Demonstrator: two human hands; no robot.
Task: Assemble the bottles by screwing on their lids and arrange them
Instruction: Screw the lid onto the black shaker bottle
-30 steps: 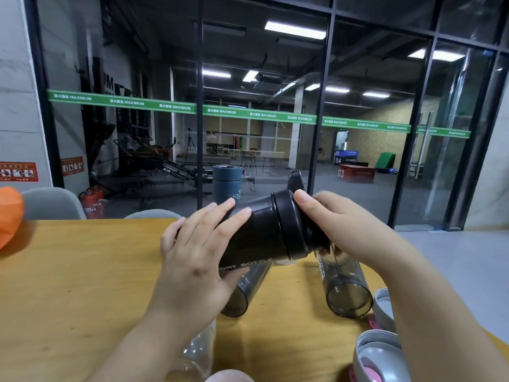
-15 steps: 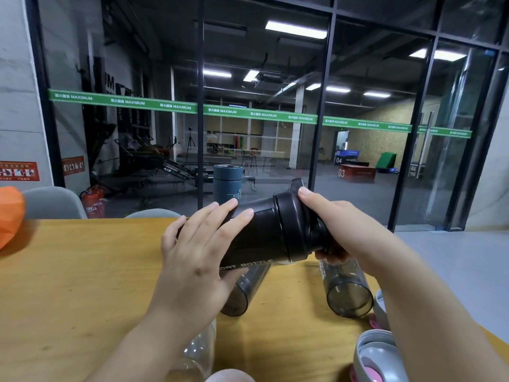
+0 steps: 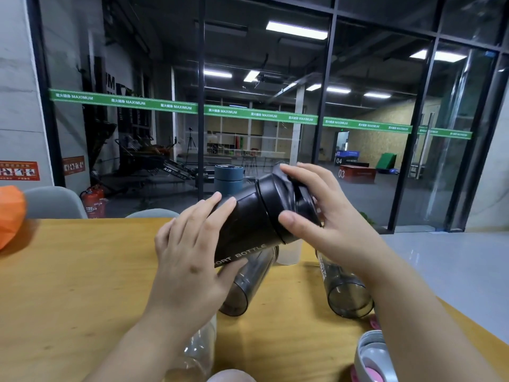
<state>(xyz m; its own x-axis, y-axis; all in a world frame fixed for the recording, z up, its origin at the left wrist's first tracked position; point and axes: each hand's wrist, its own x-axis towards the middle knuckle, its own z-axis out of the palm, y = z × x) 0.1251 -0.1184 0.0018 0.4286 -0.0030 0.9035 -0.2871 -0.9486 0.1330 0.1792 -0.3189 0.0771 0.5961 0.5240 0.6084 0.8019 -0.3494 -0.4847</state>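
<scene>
I hold a black sport bottle (image 3: pixel 245 232) tilted above the wooden table (image 3: pixel 82 271), its top pointing up and right. My left hand (image 3: pixel 192 255) grips the bottle's body. My right hand (image 3: pixel 316 213) grips the black lid (image 3: pixel 278 197) on the bottle's top, thumb on the near side and fingers over the far side. Two smoky transparent bottles lie on the table below, one (image 3: pixel 245 285) under the black bottle and one (image 3: pixel 344 290) to the right. A clear bottle (image 3: pixel 198 351) lies near the front edge.
A grey and pink lid (image 3: pixel 371 359) sits at the front right. A blue-grey bottle (image 3: pixel 228 180) stands at the table's far edge. A frosted white bottle (image 3: pixel 289 252) is behind the smoky ones. An orange object (image 3: pixel 11 213) lies far left. The table's right edge runs diagonally.
My right hand has turned on the lid: the thumb has come round to the near side and the fingers now lie over the top. The bottle is raised slightly.
</scene>
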